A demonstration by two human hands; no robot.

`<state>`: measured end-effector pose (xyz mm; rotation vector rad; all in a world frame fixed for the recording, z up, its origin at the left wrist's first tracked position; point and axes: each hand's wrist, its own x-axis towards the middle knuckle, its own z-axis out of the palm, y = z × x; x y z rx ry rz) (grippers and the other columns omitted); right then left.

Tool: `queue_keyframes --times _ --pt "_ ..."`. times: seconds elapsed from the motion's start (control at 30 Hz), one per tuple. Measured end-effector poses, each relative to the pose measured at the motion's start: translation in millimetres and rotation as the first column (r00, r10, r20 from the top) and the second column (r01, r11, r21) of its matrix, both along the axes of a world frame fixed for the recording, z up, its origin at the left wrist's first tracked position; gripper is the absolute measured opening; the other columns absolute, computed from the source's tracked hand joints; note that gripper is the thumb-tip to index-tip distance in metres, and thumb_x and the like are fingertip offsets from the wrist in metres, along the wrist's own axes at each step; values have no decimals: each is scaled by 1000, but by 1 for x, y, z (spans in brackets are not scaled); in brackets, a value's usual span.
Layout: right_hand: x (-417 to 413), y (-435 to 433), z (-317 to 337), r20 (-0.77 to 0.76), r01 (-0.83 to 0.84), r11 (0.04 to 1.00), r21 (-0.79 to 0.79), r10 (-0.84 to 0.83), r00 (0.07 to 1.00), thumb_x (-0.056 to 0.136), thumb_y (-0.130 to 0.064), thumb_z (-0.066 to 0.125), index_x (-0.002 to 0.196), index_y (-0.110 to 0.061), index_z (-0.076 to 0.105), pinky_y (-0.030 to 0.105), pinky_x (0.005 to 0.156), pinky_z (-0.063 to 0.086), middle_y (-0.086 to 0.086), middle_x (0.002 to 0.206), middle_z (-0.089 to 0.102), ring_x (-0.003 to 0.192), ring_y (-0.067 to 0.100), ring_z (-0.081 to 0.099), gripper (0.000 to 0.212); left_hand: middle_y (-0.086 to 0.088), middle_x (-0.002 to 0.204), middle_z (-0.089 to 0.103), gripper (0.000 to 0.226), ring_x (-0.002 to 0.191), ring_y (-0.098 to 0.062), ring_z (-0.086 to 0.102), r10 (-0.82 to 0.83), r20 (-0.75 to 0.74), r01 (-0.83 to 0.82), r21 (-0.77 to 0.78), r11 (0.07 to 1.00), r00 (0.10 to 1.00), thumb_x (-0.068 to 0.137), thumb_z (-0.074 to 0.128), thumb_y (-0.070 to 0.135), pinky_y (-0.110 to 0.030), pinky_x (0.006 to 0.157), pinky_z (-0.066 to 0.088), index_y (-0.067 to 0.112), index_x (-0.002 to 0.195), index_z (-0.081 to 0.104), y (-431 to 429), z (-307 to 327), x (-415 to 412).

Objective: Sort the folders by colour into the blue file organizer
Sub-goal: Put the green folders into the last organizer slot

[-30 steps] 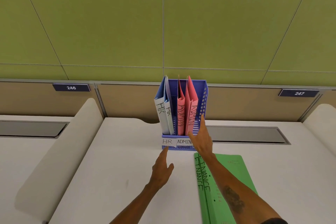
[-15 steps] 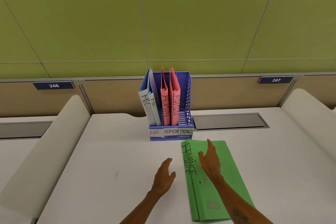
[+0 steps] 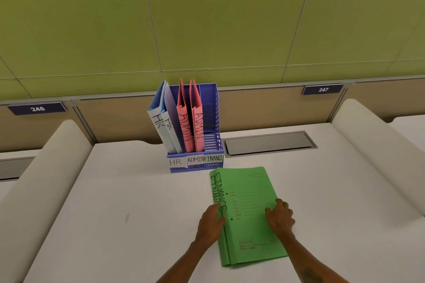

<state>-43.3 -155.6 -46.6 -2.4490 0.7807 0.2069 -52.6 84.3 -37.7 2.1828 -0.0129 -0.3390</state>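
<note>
Two green folders (image 3: 248, 190) lie flat in a stack on the white desk (image 3: 138, 202), just in front of the blue file organizer (image 3: 195, 169) and slightly to its right. They do not touch it. The top folder sits a little off the lower one, so that "FINANCE" reads twice along the left spine. Both hands are on this stack, one at each long side, with the folders between them. The left hand (image 3: 210, 223) grips the spine edge about halfway down, its thumb lying on the top cover and its fingers curled at the edge. The right hand (image 3: 280, 216) is curled over the opposite, open edge, knuckles bent and thumb on the cover; how far its fingers reach under the stack cannot be told. The near corners of the folders lie beyond the wrists, toward the person. The organizer stands upright at the back of the desk against the low tan partition (image 3: 115, 119). Its front bears three paper labels: HR, ADMIN and FINANCE. Two blue folders (image 3: 161, 122) marked HR lean to the left in the left compartment. Two pink folders (image 3: 190, 126) marked ADMIN stand in the middle one. The right compartment shows its slatted floor. A grey cable flap (image 3: 269, 143) is set into the desk beside the organizer, and number plates 246 (image 3: 37, 108) and 247 (image 3: 323, 89) hang on the partition below the green wall (image 3: 207, 18).
</note>
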Motion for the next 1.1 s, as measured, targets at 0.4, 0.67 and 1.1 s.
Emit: queue_keyframes --times 0.4,0.67,1.1 --pt "3 -17 0 30 -42 999 -5 42 999 89 -24 48 128 -13 46 45 92 42 7 121 53 111 28 47 40 0 124 62 36 100 -22 65 146 -70 -145 17 989 987 86 55 11 -36 90 53 18 122 54 -37 11 7" --pt "4 -17 3 34 -24 1000 14 24 999 90 -21 47 128 -12 47 46 93 43 7 122 53 112 28 47 39 7 105 68 20 91 -14 65 309 -196 -335 -120 935 931 84 62 25 -38 89 53 22 104 60 -48 18 17" --pt "2 -13 17 -25 -7 994 108 10 1000 90 -29 47 131 -15 42 51 99 39 7 128 49 118 32 44 44 -3 132 54 90 105 -22 64 188 -230 -281 -493 823 955 77 68 -2 -43 79 60 35 144 20 -70 38 8"
